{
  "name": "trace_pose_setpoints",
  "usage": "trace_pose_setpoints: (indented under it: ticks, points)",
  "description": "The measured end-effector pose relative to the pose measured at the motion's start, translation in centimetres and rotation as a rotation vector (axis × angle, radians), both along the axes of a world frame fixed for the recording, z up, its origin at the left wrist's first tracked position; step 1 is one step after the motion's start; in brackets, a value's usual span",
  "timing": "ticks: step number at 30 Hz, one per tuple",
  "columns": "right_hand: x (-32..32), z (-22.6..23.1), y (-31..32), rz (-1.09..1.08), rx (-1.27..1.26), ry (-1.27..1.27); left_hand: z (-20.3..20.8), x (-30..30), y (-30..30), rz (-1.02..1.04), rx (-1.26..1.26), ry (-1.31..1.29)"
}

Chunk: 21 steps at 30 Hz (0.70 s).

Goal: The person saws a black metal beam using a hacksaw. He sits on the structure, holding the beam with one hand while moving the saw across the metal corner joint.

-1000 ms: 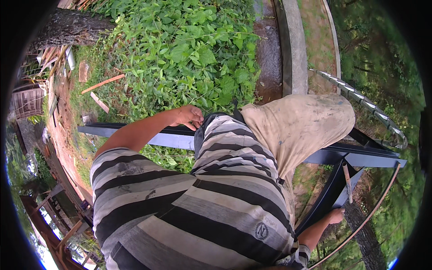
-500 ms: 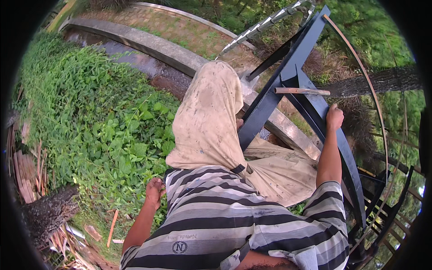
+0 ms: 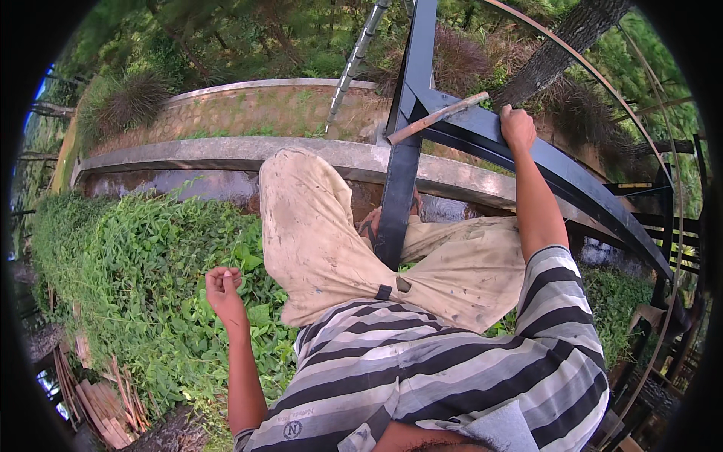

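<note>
I look down my own body from high up on a dark blue metal frame (image 3: 467,128). My right hand (image 3: 518,126) grips the top edge of a slanting beam of that frame, next to a short wooden stick (image 3: 437,117) lying across it. My left hand (image 3: 224,286) hangs free in the air over green plants, its fingers curled in with nothing in them. My legs in dirty beige trousers (image 3: 316,233) straddle an upright blue beam (image 3: 399,188). A grey-striped shirt (image 3: 422,361) covers my torso.
Far below lie dense green ground plants (image 3: 128,279), a wet concrete channel with a curved kerb (image 3: 188,154), and stacked wooden planks (image 3: 98,399) at lower left. A ribbed metal pole (image 3: 354,60) and a tree trunk (image 3: 557,53) rise at the top. More blue framing (image 3: 663,218) extends right.
The view has swung round as my head turned. My left hand has come off the frame and hangs free; my right hand has moved up onto the slanting beam.
</note>
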State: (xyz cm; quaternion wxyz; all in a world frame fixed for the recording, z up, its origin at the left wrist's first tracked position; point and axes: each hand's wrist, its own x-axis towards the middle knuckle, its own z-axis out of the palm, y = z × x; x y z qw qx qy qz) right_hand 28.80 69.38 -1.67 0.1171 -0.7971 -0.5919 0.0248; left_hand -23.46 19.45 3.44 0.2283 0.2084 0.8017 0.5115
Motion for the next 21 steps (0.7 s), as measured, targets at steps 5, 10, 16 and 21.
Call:
trace_pose_setpoints:
  ticks: [5, 10, 16, 21]
  points:
    - [0.4, 0.3, 0.4, -0.013, 0.006, -0.006, 10.8, 4.7, 18.7, -0.374, 0.374, 0.162]
    - [-0.7, 0.4, 0.7, 0.011, -0.025, 0.022, 7.3, 12.5, 34.3, -0.979, 0.094, 0.253]
    - [0.3, -0.2, 1.0, 0.037, -0.009, -0.018, -1.9, 20.7, 42.9, -1.529, -0.348, 0.224]
    - [1.1, -0.9, 1.6, 0.025, -0.035, -0.028, -4.2, 21.8, 43.3, -1.345, -0.466, -0.125]
